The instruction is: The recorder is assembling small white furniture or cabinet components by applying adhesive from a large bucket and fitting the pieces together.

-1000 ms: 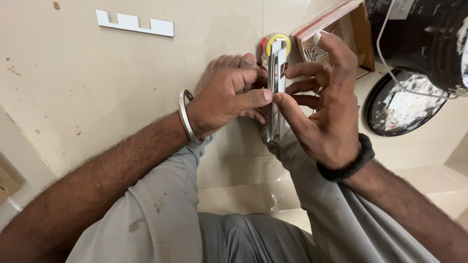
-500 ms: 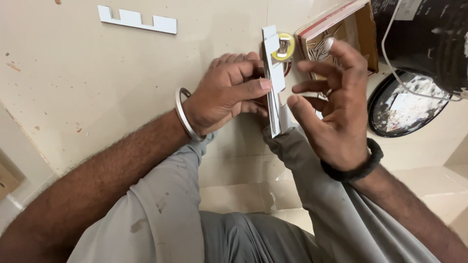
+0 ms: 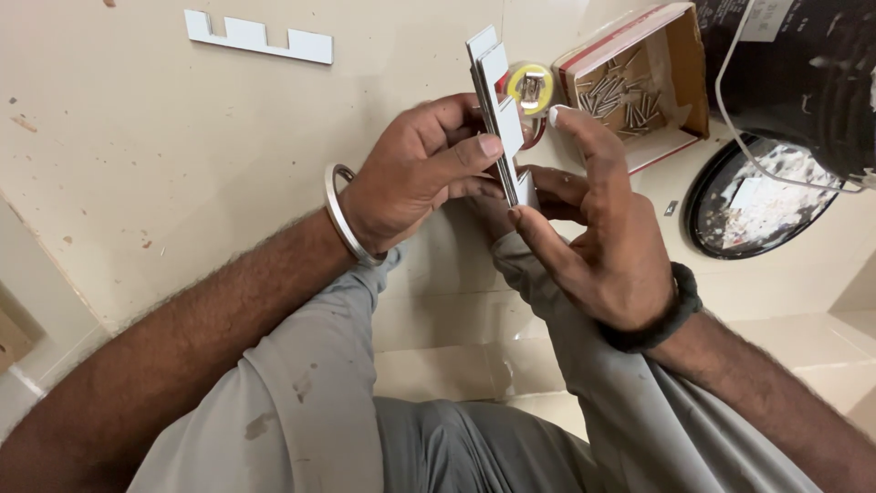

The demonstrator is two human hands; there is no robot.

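Observation:
A stack of thin white notched strips (image 3: 497, 110) stands on edge between both hands, above my knees. My left hand (image 3: 415, 173), with a metal bangle on the wrist, grips the stack from the left, thumb pressed on its side. My right hand (image 3: 598, 233), with a dark wristband, holds the stack's lower end with thumb and fingers, index finger raised near the top. Just behind the stack lies a yellow tape roll (image 3: 530, 87).
A matching white notched strip (image 3: 258, 36) lies on the beige floor at the upper left. An open cardboard box of nails (image 3: 639, 87) sits at the upper right, beside a round dark-rimmed lid (image 3: 757, 201) and a black bucket (image 3: 803, 73).
The strips have been lifted slightly and squared together. My right hand slid down from the stack's side to its lower end; the camera view shifted a little.

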